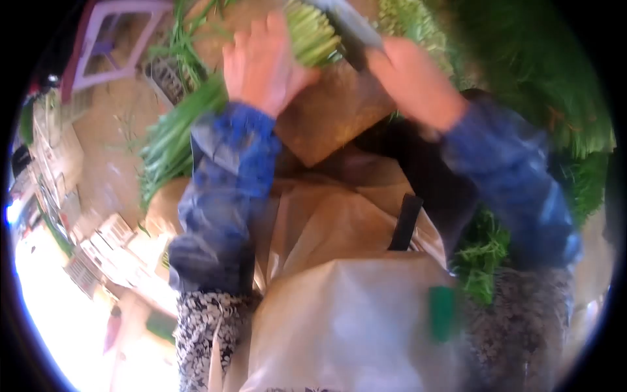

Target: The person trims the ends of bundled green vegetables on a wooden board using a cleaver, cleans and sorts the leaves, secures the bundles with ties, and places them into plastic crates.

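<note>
My left hand is closed over a bunch of long green stalks, its fingertips partly hidden. Pale cut ends show just right of the fingers, and dark green leaves trail out past the wrist to the lower left. My right hand grips a wide-bladed knife, whose handle is mostly covered by the fingers. The blade stands beside the pale ends; whether it touches them I cannot tell. Beneath both hands lies a brown wooden board, one corner pointing toward me.
Chopped pale-green pieces lie beyond the knife. A large heap of greens fills the right side, with loose leaves lower down. A purple plastic frame stands at upper left. My tan apron spreads over my lap.
</note>
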`<state>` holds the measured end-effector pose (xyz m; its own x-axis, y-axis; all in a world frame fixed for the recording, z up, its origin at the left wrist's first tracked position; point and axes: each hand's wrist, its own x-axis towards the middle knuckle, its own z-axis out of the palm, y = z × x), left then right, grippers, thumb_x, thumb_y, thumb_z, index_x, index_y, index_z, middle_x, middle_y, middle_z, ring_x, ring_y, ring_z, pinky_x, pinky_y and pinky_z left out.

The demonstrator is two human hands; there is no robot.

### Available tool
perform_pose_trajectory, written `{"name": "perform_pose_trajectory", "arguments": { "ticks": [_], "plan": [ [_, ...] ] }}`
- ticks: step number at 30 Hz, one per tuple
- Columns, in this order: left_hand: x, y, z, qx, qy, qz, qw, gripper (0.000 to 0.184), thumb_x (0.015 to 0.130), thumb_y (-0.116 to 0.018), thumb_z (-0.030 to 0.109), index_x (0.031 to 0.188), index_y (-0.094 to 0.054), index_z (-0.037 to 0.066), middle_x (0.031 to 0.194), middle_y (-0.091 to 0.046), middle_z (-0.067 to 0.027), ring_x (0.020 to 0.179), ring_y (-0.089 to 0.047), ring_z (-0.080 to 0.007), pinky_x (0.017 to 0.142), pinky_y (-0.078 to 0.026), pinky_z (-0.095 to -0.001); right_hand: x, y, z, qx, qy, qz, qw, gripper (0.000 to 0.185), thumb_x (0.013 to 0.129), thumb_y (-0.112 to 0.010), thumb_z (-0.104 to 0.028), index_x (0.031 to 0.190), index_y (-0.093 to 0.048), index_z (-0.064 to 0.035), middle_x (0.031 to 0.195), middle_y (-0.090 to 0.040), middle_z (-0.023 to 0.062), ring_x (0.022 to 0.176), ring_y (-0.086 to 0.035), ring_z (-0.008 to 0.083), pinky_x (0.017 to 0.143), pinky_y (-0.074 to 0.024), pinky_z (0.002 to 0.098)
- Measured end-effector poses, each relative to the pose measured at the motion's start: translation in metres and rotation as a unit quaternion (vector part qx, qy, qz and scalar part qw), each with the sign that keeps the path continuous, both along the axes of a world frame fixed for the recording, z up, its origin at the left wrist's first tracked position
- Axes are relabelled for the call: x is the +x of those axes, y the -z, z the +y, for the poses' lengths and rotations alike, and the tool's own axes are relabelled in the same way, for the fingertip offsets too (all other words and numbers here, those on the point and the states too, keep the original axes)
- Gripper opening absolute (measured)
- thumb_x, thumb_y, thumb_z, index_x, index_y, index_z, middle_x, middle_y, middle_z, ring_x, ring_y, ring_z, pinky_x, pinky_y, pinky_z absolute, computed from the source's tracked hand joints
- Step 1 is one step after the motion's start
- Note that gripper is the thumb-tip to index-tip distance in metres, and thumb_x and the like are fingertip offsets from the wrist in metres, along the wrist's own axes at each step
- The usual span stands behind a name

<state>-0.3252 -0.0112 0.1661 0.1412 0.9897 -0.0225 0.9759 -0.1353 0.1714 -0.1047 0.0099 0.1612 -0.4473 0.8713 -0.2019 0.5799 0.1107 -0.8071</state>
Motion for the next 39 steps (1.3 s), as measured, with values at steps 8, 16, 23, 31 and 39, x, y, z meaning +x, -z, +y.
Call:
{"name": "perform_pose_trajectory", "arguments": {
  "ticks": [8, 16, 23, 31, 39],
  "plan": [
    [0.01, 0.0, 0.015, 0.01, -0.038, -0.021, 0.999, 0.081, 0.053, -0.085, 0.034, 0.122, -0.052, 0.007, 0.111, -0.063, -0.02, 0.102, -0.06, -0.0416, 0.083, -0.05, -0.0504, -0.022, 0.003, -0.008, 0.048, 0.058, -0.137, 0.988, 0.033, 0.088, -0.052, -0.025, 0.078, -0.064, 0.0044, 0.084, -0.063, 0.0322, 0.082, -0.063, 0.0477, 0.077, -0.0509, 0.0535],
    [0.015, 0.003, 0.012, 0.003, -0.038, -0.014, 0.999, 0.074, 0.055, -0.086, 0.038, 0.112, -0.051, 0.007, 0.11, -0.062, -0.0163, 0.103, -0.06, -0.0383, 0.083, -0.048, -0.0499, -0.036, 0.015, 0.009, 0.127, 0.044, -0.162, 0.978, 0.025, 0.088, -0.049, -0.019, 0.091, -0.06, 0.0025, 0.082, -0.064, 0.0282, 0.081, -0.063, 0.0447, 0.071, -0.0499, 0.0528],
    [-0.024, -0.013, 0.018, -0.036, -0.021, -0.003, 0.999, 0.082, 0.052, -0.086, 0.044, 0.114, -0.052, 0.002, 0.109, -0.062, -0.0177, 0.1, -0.061, -0.0381, 0.082, -0.05, -0.0477, -0.005, -0.023, 0.015, 0.114, 0.048, -0.246, 0.961, 0.024, 0.091, -0.048, -0.022, 0.097, -0.06, -0.0014, 0.087, -0.065, 0.0253, 0.083, -0.063, 0.0454, 0.073, -0.0499, 0.0537],
    [-0.02, -0.02, 0.004, -0.08, -0.042, -0.006, 0.996, 0.082, 0.055, -0.084, 0.042, 0.119, -0.053, 0.0, 0.11, -0.065, -0.0195, 0.094, -0.066, -0.0362, 0.08, -0.053, -0.0428, -0.003, -0.048, -0.035, 0.148, 0.096, -0.043, 0.983, 0.025, 0.091, -0.053, -0.024, 0.088, -0.055, 0.0004, 0.072, -0.06, 0.028, 0.074, -0.059, 0.0479, 0.068, -0.0463, 0.0551],
    [-0.04, -0.041, -0.012, -0.157, 0.018, -0.187, 0.97, 0.107, 0.054, -0.088, 0.032, 0.142, -0.036, 0.0, 0.127, -0.055, -0.0203, 0.113, -0.055, -0.0345, 0.1, -0.041, -0.0419, -0.004, -0.032, -0.041, 0.177, 0.141, 0.024, 0.974, 0.024, 0.091, -0.054, -0.022, 0.086, -0.055, 0.0014, 0.069, -0.059, 0.0265, 0.068, -0.059, 0.0465, 0.062, -0.0459, 0.0529]
  ]
}}
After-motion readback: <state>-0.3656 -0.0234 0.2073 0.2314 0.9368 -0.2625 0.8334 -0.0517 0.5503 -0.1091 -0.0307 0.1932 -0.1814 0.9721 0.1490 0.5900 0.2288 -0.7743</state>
